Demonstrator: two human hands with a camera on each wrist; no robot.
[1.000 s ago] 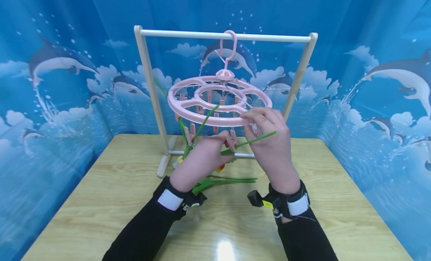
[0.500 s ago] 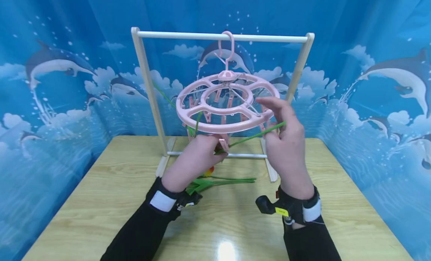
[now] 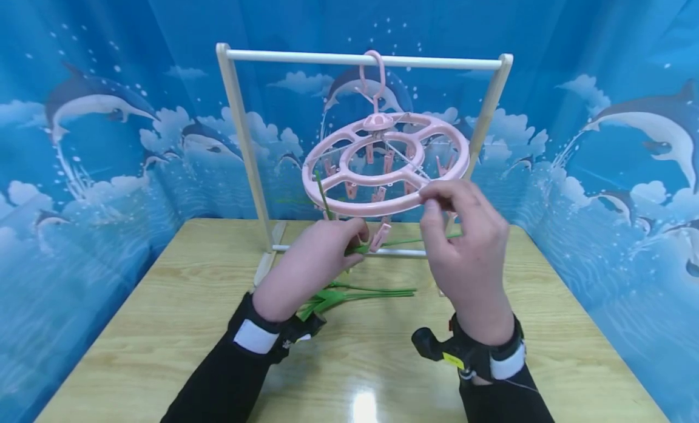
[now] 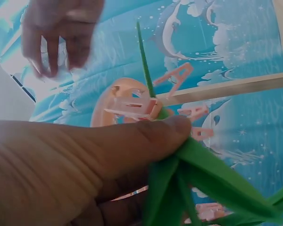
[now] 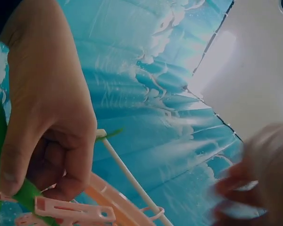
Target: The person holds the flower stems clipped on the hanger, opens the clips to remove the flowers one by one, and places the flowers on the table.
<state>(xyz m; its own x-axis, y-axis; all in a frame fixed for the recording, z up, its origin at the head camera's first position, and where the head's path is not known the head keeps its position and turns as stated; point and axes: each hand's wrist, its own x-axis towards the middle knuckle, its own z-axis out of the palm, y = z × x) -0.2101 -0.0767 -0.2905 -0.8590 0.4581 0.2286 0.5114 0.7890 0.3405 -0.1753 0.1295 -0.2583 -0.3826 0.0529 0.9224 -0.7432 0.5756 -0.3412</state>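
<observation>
My left hand (image 3: pixel 322 253) pinches the green stem (image 4: pixel 177 148) of a flower between thumb and fingers, just below its long leaves' join; the bloom is hidden. Against that stem sits a pink clothespin (image 3: pixel 380 236), its gripping end right at the stem in the left wrist view. The clothespin hangs from a pink round drying hanger (image 3: pixel 360 209). My right hand (image 3: pixel 466 235) is raised by the hanger's front right rim, overlapping it in the head view. In both wrist views its fingers are loosely bent, blurred and apart from the hanger, holding nothing.
The hanger hooks over the white bar (image 3: pixel 306 57) of a wooden stand (image 3: pixel 240 125). Other pink clothespins (image 3: pixel 351 190) dangle beneath it. Another green stem (image 3: pixel 323 195) rises at the hanger's left front. Several green stems (image 3: pixel 377 292) lie on the wooden table (image 3: pixel 546 326).
The hanger has shifted to the right and turned a little. My right hand has moved right and slightly down, and its fingers have changed position. My left hand keeps its hold, moving slightly left.
</observation>
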